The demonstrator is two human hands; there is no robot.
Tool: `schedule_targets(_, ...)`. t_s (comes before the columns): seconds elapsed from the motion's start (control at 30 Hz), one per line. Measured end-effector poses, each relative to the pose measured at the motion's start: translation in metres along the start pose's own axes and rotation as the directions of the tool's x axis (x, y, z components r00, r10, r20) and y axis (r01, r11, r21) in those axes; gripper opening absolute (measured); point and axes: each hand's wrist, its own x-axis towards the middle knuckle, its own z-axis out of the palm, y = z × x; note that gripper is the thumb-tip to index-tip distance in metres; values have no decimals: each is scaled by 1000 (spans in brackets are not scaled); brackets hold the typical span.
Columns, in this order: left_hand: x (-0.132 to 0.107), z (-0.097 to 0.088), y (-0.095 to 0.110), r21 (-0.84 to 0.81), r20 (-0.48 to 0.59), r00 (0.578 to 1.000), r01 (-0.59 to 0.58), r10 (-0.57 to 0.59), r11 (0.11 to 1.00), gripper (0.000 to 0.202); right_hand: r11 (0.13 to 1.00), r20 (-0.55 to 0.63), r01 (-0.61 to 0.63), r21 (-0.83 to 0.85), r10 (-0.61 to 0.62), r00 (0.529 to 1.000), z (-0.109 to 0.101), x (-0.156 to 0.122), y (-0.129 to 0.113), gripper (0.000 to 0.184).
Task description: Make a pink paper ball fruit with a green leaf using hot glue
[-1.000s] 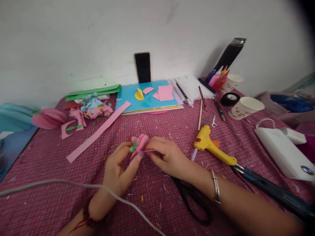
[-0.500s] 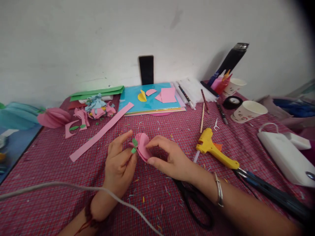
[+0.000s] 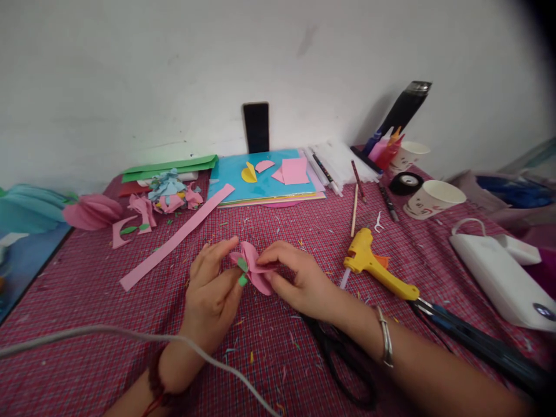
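A small pink paper pumpkin (image 3: 259,281) with a green paper stem and leaf (image 3: 242,265) is held between my two hands above the tablecloth. My left hand (image 3: 212,286) grips it by its left side, near the green pieces. Thumb and fingers of my right hand (image 3: 295,275) pinch one pink paper fold on the right. Part of the paper is hidden behind the fingers. Black-handled scissors (image 3: 347,362) lie beneath my right forearm. To the right of that hand rests a yellow glue gun (image 3: 373,266).
A pale cable (image 3: 143,335) crosses in front of my left wrist. A pink paper strip (image 3: 178,237), paper scraps (image 3: 169,188) and a finished-looking pink paper pumpkin (image 3: 93,211) lie left. Paper cups (image 3: 434,200) and a white device (image 3: 499,278) stand right. A phone (image 3: 256,127) leans on the wall.
The pink folds, stacked together before, are now spread apart. My right fingers have closed on one fold and pull it out to the right. My left hand keeps its hold.
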Motion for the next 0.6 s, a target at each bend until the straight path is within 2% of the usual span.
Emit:
schedule_targets(0.1, -1, -2, 1, 77, -10, 998, -54, 55, 996, 20, 993, -16, 26, -117, -28, 999, 1, 0, -1, 12)
schedule_targets(0.2, -2, -3, 1, 128, -24, 996, -77, 81, 989, 17, 980, -51, -13, -198, 3, 999, 3, -1, -2, 11)
schedule_targets(0.6, 5, -4, 2, 121, -63, 993, -90, 98, 989, 10, 976, -90, -81, -204, 64, 994, 5, -2, -1, 11)
